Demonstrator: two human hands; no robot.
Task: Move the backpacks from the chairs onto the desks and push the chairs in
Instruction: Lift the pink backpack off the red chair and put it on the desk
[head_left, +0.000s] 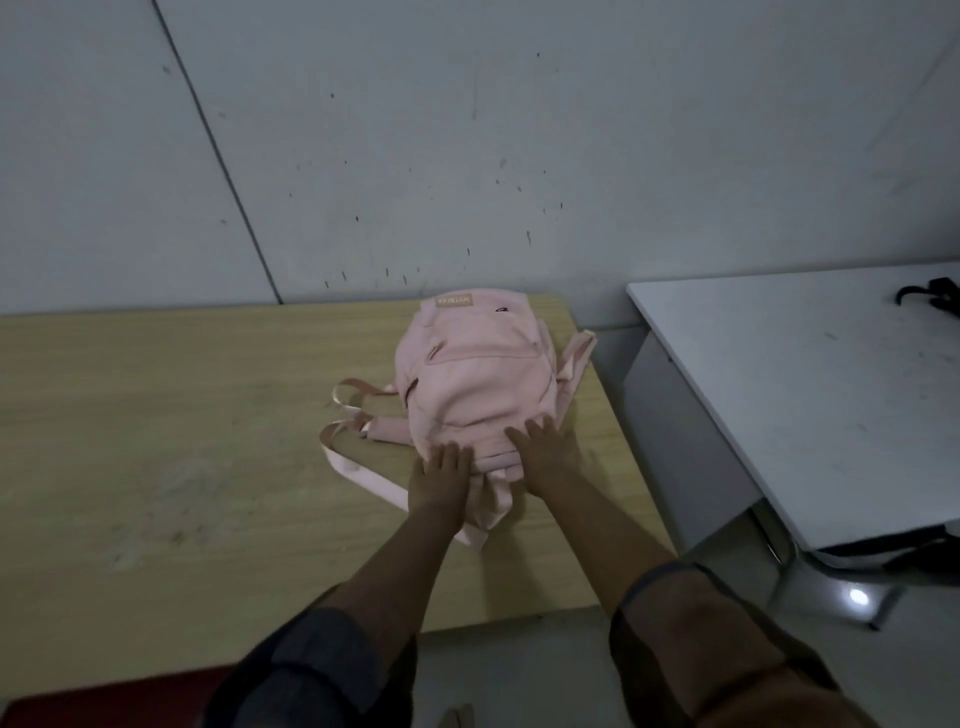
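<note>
A pink backpack (475, 374) lies flat on the light wooden desk (171, 431), near its far right corner, with its straps spread to the left and towards me. My left hand (441, 480) rests palm down on the near end of the bag, fingers spread. Beside it, my right hand (550, 454) presses flat on the same near edge, fingers apart. Neither hand grips the fabric. A dark red chair seat (104, 701) shows at the bottom left, below the desk's near edge.
A white desk (789, 395) stands to the right across a narrow gap, with a black backpack's straps (930, 299) at its far right edge. Another dark bag (893, 556) sits under that desk's near edge. A grey wall runs behind both desks.
</note>
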